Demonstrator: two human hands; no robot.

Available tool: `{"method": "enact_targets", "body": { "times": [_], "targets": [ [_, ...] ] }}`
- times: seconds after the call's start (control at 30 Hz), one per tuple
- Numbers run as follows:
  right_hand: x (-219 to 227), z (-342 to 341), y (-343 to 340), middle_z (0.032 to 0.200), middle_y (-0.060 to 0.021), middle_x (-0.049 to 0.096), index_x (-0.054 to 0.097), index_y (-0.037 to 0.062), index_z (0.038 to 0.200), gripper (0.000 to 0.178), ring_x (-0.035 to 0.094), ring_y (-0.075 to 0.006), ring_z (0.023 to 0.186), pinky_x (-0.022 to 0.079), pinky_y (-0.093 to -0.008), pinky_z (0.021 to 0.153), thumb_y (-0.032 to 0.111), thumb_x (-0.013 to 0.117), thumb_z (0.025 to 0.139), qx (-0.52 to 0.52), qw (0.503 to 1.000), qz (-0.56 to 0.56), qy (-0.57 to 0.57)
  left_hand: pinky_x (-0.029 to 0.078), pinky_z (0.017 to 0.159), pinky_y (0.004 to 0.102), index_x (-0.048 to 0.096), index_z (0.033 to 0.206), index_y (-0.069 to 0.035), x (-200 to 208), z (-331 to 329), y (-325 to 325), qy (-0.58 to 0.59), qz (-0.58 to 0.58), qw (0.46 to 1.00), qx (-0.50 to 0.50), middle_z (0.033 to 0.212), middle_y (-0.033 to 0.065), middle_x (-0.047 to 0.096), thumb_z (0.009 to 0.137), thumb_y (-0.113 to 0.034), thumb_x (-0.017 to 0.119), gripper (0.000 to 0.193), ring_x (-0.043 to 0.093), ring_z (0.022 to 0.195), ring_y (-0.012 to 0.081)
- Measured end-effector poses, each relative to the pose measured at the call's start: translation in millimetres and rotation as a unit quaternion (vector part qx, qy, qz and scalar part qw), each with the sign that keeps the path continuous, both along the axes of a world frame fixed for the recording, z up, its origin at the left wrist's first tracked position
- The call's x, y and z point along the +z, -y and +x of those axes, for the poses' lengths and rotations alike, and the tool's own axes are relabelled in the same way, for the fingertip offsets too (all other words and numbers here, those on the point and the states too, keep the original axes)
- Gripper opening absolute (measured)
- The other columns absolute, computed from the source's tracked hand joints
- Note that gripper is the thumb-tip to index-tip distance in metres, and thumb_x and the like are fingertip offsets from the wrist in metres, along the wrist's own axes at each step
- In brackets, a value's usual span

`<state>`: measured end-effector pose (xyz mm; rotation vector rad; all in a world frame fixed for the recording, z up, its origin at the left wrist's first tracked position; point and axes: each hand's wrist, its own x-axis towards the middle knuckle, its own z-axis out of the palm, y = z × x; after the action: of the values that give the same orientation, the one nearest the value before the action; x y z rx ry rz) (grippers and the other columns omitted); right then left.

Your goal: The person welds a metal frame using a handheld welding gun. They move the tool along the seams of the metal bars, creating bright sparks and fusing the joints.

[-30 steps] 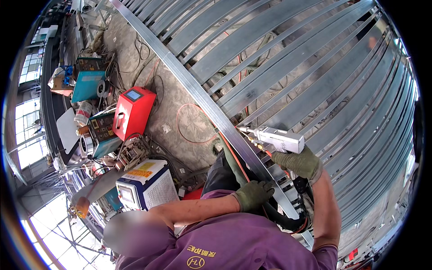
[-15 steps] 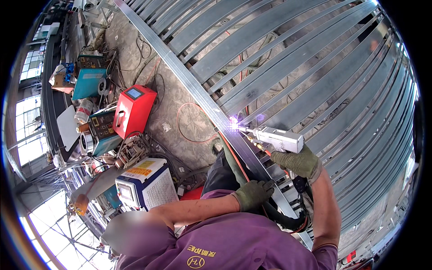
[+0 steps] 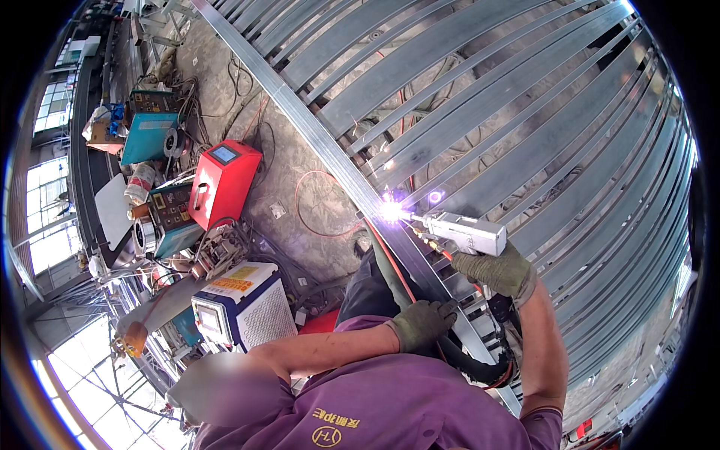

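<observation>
My right hand (image 3: 499,271), in an olive work glove, is closed around the grip of a silver handheld welding gun (image 3: 466,232). Its nozzle points left at a bright white-violet spark (image 3: 391,211), where a flat bar meets the long metal rail (image 3: 330,155). The glare hides the joint itself. My left hand (image 3: 425,326), gloved alike, lies with fingers reaching over the rail, nearer my body. A dark hose (image 3: 472,367) and an orange line (image 3: 394,264) run close by it; what is under the palm is hidden.
Many parallel grey metal bars (image 3: 480,176) stretch right from the rail, with cables on the floor beneath. At left stand a red machine (image 3: 225,180), a white-and-blue machine (image 3: 259,311) and teal welding units (image 3: 150,135). Loose cables (image 3: 259,169) cross the concrete floor.
The spark at the nozzle has grown larger and brighter, and a violet reflection beside it is stronger. Both hands and the welding gun hold nearly the same place.
</observation>
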<state>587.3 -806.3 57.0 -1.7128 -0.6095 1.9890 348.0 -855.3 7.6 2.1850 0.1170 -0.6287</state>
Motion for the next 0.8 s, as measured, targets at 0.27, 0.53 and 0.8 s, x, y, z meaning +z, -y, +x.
{"method": "enact_targets", "body": {
  "times": [0.27,0.53,0.8],
  "targets": [
    [-6.5,-0.7,6.8,0.085,-0.0008,0.071,0.069,0.0073,0.134,0.051,0.057,-0.0072,0.057,0.047,-0.0271,0.048,0.023,0.088,0.089,-0.010,1.000,0.030,0.001,0.058,0.093,0.0408,0.058,0.145,-0.003,2.2,1.4,-0.8,-0.007,-0.008,1.000,0.002,0.162,0.0172,0.048,0.098,-0.017,0.057,0.049,0.065,0.125,0.0288],
    [-5.5,-2.3,6.2,0.092,0.0011,0.069,0.070,0.0069,0.133,0.047,0.056,-0.0068,0.071,0.050,-0.0276,0.060,0.020,0.086,0.091,-0.017,0.999,0.046,-0.008,0.058,0.094,0.0392,0.059,0.143,-0.005,4.9,2.4,-2.7,-0.011,-0.004,1.000,0.002,0.163,0.0168,0.046,0.097,-0.015,0.059,0.046,0.065,0.127,0.0280],
    [-1.3,-0.4,5.2,0.090,0.0003,0.070,0.069,0.0059,0.134,0.049,0.056,-0.0064,0.067,0.049,-0.0272,0.057,0.019,0.087,0.090,-0.004,1.000,0.010,-0.002,0.058,0.092,0.0407,0.056,0.147,-0.002,0.9,1.1,-0.5,-0.006,-0.007,1.000,-0.002,0.162,0.0165,0.047,0.097,-0.017,0.056,0.052,0.065,0.122,0.0288]
  ]
}}
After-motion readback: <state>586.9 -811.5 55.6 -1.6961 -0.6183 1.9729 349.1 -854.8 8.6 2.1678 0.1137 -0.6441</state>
